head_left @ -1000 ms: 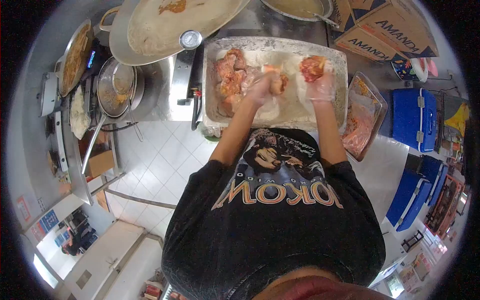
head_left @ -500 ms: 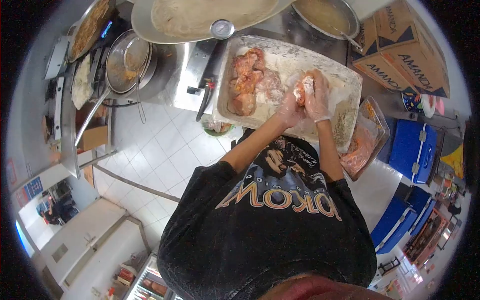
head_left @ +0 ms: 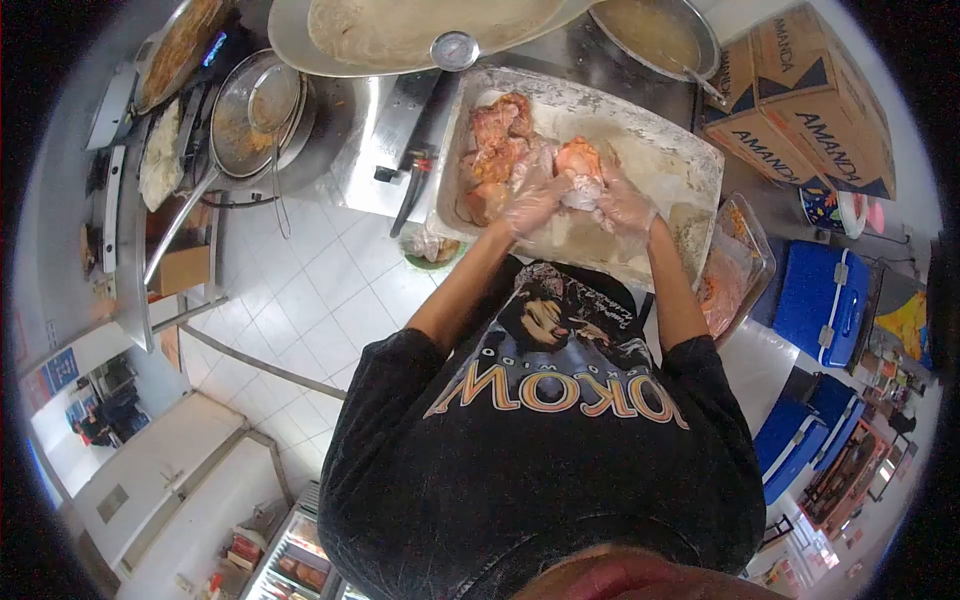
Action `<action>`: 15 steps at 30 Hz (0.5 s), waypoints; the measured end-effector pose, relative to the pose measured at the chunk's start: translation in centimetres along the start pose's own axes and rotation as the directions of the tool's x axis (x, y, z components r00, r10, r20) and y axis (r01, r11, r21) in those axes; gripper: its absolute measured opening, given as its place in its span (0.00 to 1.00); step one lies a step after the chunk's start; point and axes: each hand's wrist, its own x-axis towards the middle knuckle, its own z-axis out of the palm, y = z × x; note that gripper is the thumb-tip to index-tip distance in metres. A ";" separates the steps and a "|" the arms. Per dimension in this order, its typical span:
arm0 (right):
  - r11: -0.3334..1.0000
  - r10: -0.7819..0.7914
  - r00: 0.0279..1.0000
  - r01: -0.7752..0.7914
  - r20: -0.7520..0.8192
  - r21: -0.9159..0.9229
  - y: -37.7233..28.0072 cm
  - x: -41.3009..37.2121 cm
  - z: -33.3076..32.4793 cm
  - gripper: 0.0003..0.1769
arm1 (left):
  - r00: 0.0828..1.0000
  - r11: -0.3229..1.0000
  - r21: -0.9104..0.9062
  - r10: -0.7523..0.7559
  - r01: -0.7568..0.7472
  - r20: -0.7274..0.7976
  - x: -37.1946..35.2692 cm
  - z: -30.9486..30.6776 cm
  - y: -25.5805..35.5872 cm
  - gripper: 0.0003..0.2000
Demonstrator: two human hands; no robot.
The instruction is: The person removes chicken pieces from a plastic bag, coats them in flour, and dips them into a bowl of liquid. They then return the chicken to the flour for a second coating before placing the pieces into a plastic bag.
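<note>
Flour coats the inside of a large white tub [head_left: 660,135]. Inside it, my left hand [head_left: 535,203] and my right hand [head_left: 626,203], both in clear plastic gloves, hold a raw chicken piece [head_left: 578,158] from either side. That piece is orange-red on top, with white flour on its near part. More reddish raw chicken [head_left: 497,135] is heaped at the tub's left end, just beyond my left fingers. Some of my fingertips are hidden behind the piece or blurred.
A wide bowl of pale batter [head_left: 420,30] with a dial thermometer [head_left: 455,50] stands behind the tub. A metal pot [head_left: 655,35] of cloudy liquid is at the back right, near cardboard boxes [head_left: 800,130]. Strainers [head_left: 250,115] lie at left; a container of bagged food [head_left: 735,255] sits at right.
My hands were pressed together around floured chicken further right; now they are spread wider, with the left hand shifted left. The chicken piece sits further left, its orange-red side showing.
</note>
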 end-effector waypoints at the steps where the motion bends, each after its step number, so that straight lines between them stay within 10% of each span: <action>1: 0.998 0.022 0.999 -0.025 0.049 0.051 1.4 0.4 0.0 0.37 | 0.993 0.995 -0.087 -0.042 0.051 0.111 -0.2 -0.4 0.5 0.17; 2: 0.996 0.004 0.997 -0.010 0.072 0.084 2.2 0.6 0.1 0.37 | 0.997 0.971 -0.238 0.015 0.005 0.081 -0.7 -0.1 0.8 0.12; 8: 0.983 -0.179 0.984 0.179 0.019 -0.039 0.1 0.4 2.8 0.34 | 0.981 0.980 0.179 -0.114 0.084 0.160 -1.5 -3.0 0.7 0.19; 11: 0.959 -0.242 0.938 0.191 -0.249 -0.211 -1.5 0.4 5.4 0.33 | 0.990 0.991 -0.001 0.131 -0.131 0.053 -1.0 -2.5 -1.1 0.17; 15: 0.852 -0.347 0.911 0.206 -0.224 -0.482 -1.3 1.7 6.2 0.24 | 0.866 0.866 0.171 0.490 -0.469 -0.106 1.5 -3.2 -5.8 0.16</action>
